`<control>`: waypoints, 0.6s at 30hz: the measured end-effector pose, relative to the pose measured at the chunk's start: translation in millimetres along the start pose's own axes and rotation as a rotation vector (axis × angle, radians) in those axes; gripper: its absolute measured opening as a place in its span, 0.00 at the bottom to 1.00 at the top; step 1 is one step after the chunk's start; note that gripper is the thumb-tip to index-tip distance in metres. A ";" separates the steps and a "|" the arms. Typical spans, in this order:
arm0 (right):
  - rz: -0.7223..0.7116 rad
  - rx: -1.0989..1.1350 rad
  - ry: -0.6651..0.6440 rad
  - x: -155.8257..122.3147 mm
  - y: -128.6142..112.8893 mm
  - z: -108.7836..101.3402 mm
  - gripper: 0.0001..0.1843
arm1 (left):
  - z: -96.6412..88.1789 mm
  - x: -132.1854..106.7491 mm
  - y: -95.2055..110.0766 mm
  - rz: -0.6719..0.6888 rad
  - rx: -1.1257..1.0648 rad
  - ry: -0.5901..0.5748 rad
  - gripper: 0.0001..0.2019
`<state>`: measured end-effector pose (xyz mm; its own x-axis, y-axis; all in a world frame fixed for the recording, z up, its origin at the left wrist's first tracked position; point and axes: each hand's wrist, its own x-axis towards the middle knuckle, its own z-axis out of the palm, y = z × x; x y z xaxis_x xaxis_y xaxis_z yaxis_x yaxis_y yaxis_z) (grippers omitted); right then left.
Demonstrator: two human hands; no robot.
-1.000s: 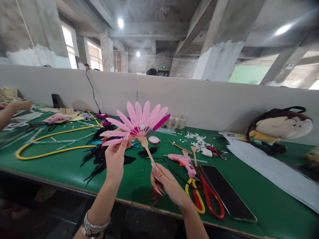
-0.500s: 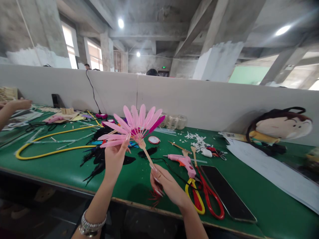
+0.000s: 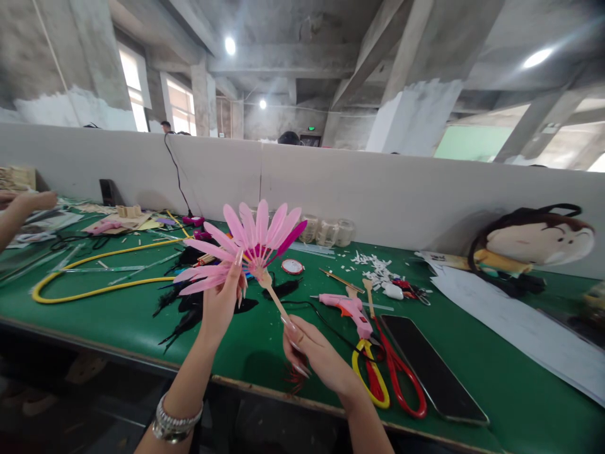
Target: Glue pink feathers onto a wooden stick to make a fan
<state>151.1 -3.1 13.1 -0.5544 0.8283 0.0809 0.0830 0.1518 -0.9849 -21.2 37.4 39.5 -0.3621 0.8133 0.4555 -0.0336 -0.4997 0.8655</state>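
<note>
A fan of pink feathers (image 3: 248,227), with one magenta feather (image 3: 290,238) at its right edge, spreads from a pale wooden handle (image 3: 274,295). My right hand (image 3: 309,350) is closed round the lower handle, and a red tassel (image 3: 296,376) hangs below it. My left hand (image 3: 222,302) is at the fan's left side, fingers pinched on the lower feathers near where they join the handle. The fan is held above the table, its handle tilted. Black feathers (image 3: 189,315) lie on the table behind my left hand.
On the green table (image 3: 463,315) lie a pink glue gun (image 3: 347,309), red-and-yellow-handled scissors (image 3: 401,378), a black phone (image 3: 432,366), white scraps (image 3: 373,268) and a round white disc (image 3: 292,267). A yellow tube (image 3: 94,255) loops at left. Another person's hand (image 3: 35,203) is far left.
The feather head has swung slightly left and tilted, its left feathers now lower. My left hand has moved with it and still grips; my right hand stays on the handle.
</note>
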 end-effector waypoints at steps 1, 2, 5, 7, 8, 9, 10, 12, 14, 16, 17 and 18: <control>-0.003 -0.003 -0.004 0.0 -0.1 -0.1 0.21 | 1.0 -0.9 0.6 -0.001 0.006 -0.001 0.20; -0.006 -0.008 -0.009 0.0 -0.2 -0.3 0.21 | 1.8 -1.4 1.0 -0.005 0.006 0.002 0.21; -0.002 -0.024 -0.024 0.0 -0.6 -0.8 0.20 | 2.5 -1.4 2.2 -0.026 -0.020 0.013 0.19; 0.003 -0.039 -0.017 -0.1 -0.7 -0.6 0.19 | 1.8 -0.9 2.8 -0.028 -0.039 -0.006 0.18; 0.005 -0.045 -0.010 -0.2 -0.7 -0.4 0.19 | 1.3 -0.6 2.8 -0.025 -0.046 -0.026 0.18; 0.008 -0.049 -0.004 -0.3 -0.7 -0.1 0.19 | 0.6 -0.5 2.6 -0.022 -0.051 -0.045 0.18; 0.011 -0.049 0.001 -0.4 -0.8 0.3 0.19 | -0.1 -0.4 2.2 -0.021 -0.054 -0.056 0.18; 0.022 -0.037 0.004 -0.8 -1.2 0.6 0.19 | -1.7 -0.5 1.0 -0.025 -0.056 -0.063 0.18; 0.030 -0.022 0.004 -1.0 -2.0 0.4 0.19 | -3.4 -0.8 0.1 -0.032 -0.056 -0.054 0.19; 0.033 -0.027 0.010 -0.9 -2.5 -0.6 0.20 | -5.5 -0.9 0.3 -0.029 -0.039 -0.065 0.19; 0.034 -0.036 0.016 -0.7 -2.4 -1.2 0.20 | -6.7 -0.8 0.8 -0.025 -0.021 -0.075 0.20; 0.033 -0.047 0.023 -0.5 -2.0 -1.8 0.21 | -8.0 -0.6 1.6 -0.019 0.002 -0.085 0.20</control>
<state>152.8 -2.8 15.3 -0.5312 0.8456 0.0526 0.1397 0.1487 -0.9790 -28.5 33.7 38.9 -0.2809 0.8453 0.4545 -0.0380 -0.4830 0.8748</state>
